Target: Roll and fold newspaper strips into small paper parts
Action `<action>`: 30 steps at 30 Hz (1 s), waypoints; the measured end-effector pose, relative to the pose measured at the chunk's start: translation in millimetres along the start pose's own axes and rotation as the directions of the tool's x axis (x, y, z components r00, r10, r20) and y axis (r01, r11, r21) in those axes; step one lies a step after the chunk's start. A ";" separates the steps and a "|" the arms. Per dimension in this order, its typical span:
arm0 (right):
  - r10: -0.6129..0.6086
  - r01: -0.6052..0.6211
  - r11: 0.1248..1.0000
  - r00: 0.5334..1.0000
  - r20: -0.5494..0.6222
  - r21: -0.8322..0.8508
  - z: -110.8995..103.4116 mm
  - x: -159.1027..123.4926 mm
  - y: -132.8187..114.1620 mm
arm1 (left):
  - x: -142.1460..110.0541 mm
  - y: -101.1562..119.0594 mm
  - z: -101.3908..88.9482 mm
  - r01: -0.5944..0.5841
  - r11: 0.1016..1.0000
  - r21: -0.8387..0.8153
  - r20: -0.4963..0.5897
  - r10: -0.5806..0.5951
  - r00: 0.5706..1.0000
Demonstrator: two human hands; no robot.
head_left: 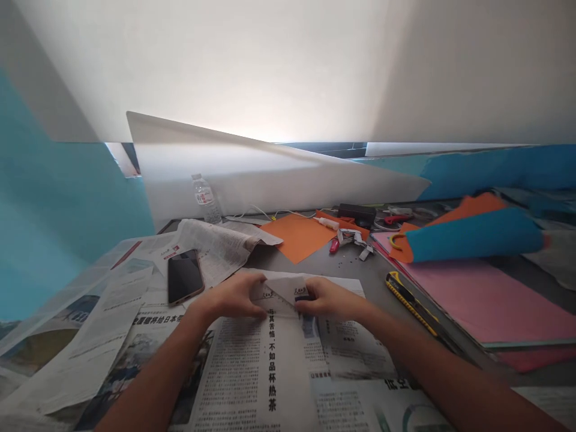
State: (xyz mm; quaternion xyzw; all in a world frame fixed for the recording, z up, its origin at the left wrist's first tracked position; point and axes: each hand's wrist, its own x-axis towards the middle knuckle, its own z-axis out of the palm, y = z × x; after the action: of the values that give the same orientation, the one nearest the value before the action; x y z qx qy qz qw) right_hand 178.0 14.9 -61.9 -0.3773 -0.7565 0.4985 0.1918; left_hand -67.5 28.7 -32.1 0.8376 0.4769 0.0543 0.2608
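Observation:
A folded strip of newspaper (281, 372) with a vertical line of large black characters lies in front of me. At its far end, my left hand (236, 294) is closed on the left edge, thumb nearer me and fingers beyond. My right hand (326, 297) pinches the right side of the same end, its fingers bent. Between the hands a diagonal edge with small marks crosses the paper; whether it is a fold or a clear ruler I cannot tell. More newspaper sheets (234, 366) lie spread beneath.
Left of my hands lies a phone (185, 277) on newspaper, with a water bottle (207, 199) behind. Orange paper (299, 235) and paper scraps (355, 237) lie beyond. At right are a yellow utility knife (411, 303), pink sheets (495, 294) and a blue paper roll (477, 236).

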 end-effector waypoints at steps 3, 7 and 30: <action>-0.028 0.029 0.999 1.000 -0.009 0.018 -2.8 -0.6 0.4 | 1.2 -0.6 -4.1 -0.056 0.993 -0.100 -0.006 0.055 0.998; 0.027 -0.029 0.999 0.998 0.050 0.028 -12.0 -3.6 -2.9 | 1.9 -4.6 -6.7 -0.052 0.973 -0.225 0.020 0.058 0.998; 0.286 -0.299 0.890 0.954 -0.090 -0.345 -69.4 -152.3 -24.0 | -22.6 -15.4 -24.0 -0.047 0.978 -0.203 -0.365 -0.032 0.930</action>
State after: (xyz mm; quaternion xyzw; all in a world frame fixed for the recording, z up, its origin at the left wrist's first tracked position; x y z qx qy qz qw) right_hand 312.9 -64.2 2.5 -0.5243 -0.7648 0.3699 0.0576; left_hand -99.7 25.6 -15.5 0.7825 0.5057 0.2603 0.2533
